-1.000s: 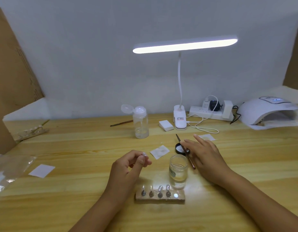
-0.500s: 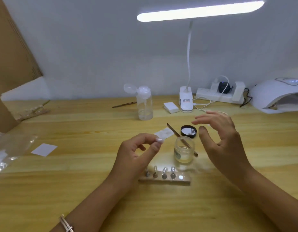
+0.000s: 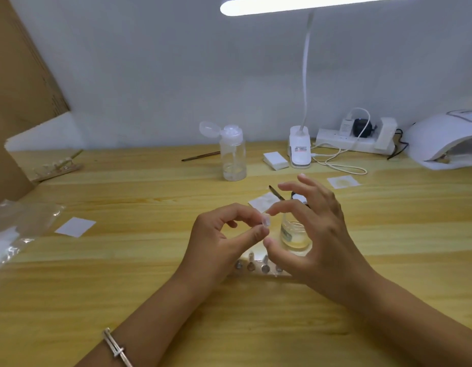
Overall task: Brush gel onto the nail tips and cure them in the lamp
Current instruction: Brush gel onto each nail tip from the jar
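Nail tip (image 3: 265, 223), clear and curved, pinched by left hand (image 3: 216, 241).

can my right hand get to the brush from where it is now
Probably yes. The right hand is open and holds nothing, and the brush lies just beyond its fingers, one end showing bare. Only the left hand, pinching a nail tip, is close by.
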A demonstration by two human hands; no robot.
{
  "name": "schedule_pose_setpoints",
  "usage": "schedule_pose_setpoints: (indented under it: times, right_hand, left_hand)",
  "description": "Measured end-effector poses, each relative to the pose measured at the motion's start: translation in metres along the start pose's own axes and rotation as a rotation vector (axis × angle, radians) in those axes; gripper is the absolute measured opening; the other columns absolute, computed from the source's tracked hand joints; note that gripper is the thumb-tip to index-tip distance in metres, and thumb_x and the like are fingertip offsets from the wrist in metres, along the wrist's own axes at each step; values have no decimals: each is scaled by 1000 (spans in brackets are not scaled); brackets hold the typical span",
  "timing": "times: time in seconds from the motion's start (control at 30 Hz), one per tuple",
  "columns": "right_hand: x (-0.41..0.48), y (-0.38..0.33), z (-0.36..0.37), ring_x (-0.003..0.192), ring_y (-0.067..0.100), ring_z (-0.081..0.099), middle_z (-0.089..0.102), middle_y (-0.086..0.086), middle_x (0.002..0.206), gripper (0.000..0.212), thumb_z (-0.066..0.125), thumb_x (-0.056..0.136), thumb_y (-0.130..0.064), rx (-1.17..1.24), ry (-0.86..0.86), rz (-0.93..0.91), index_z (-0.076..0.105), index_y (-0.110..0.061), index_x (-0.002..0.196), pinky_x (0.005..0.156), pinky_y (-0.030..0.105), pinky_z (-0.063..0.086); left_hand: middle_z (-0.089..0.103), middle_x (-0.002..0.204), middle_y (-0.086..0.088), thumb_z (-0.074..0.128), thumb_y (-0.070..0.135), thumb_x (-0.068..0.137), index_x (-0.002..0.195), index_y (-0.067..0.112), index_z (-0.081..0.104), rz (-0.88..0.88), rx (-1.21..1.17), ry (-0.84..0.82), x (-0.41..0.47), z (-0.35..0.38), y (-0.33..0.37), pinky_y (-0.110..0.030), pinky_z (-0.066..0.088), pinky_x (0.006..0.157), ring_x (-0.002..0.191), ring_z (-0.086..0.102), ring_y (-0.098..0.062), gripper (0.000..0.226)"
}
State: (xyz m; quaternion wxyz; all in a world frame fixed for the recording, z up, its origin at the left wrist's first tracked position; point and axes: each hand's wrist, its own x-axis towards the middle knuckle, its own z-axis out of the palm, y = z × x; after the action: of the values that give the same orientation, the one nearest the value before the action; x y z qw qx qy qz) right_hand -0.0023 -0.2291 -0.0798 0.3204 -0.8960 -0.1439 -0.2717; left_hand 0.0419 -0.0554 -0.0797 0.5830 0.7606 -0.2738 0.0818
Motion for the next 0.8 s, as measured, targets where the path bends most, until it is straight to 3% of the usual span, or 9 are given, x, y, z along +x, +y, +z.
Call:
schedule_pose_setpoints:
  times: [0.17, 0.43, 0.53, 0.63, 0.7, 0.8]
  right_hand:
    - [0, -1, -1, 147, 12, 24, 51, -6, 139, 36, 58, 78, -48, 34, 25, -16, 69, -25, 103, 118, 26, 16]
    - [-1, 0, -6, 145, 19, 31, 55, -5, 134, 26, 62, 80, -42, 68, 59, -50, 71, -24, 96, 117, 44, 27]
    - [2, 4, -14, 145, 16, 31, 56, -6, 132, 19, 71, 80, -35, 74, 28, -52, 69, -25, 95, 117, 39, 27]
    - [3, 14, -30, 145, 11, 31, 58, -10, 128, 19, 71, 80, -36, 87, -71, -70, 69, -25, 95, 115, 24, 26]
    - [3, 21, -39, 147, 11, 29, 58, -11, 129, 20, 69, 81, -41, 39, -156, -124, 70, -26, 94, 115, 19, 24]
    - [2, 30, -42, 150, 10, 22, 56, -11, 132, 16, 80, 80, -33, -14, -276, -168, 71, -26, 92, 117, 19, 22]
  left_hand:
    - [72, 81, 10, 80, 19, 76, 82, 19, 72, 21, 12, -2, 0, 0, 0, -23, 46, 76, 82, 65, -6, 11]
    - [71, 85, 9, 80, 24, 74, 85, 21, 70, 44, 11, -32, -3, 1, 1, -22, 46, 77, 86, 65, -7, 15]
    - [72, 96, 13, 82, 26, 72, 95, 25, 70, 50, 78, -84, -2, 0, 0, -24, 46, 81, 97, 65, -11, 25]
    - [69, 108, 17, 84, 40, 67, 101, 33, 68, 25, 185, -144, -1, -9, -3, -25, 41, 92, 110, 62, -13, 38]
    - [65, 114, 20, 80, 54, 63, 98, 38, 68, 38, 312, -217, -1, -15, -5, -28, 32, 102, 118, 56, -9, 41]
    - [58, 116, 26, 74, 63, 59, 91, 39, 68, 49, 480, -310, -2, -19, -10, -31, 21, 110, 123, 46, -2, 40]
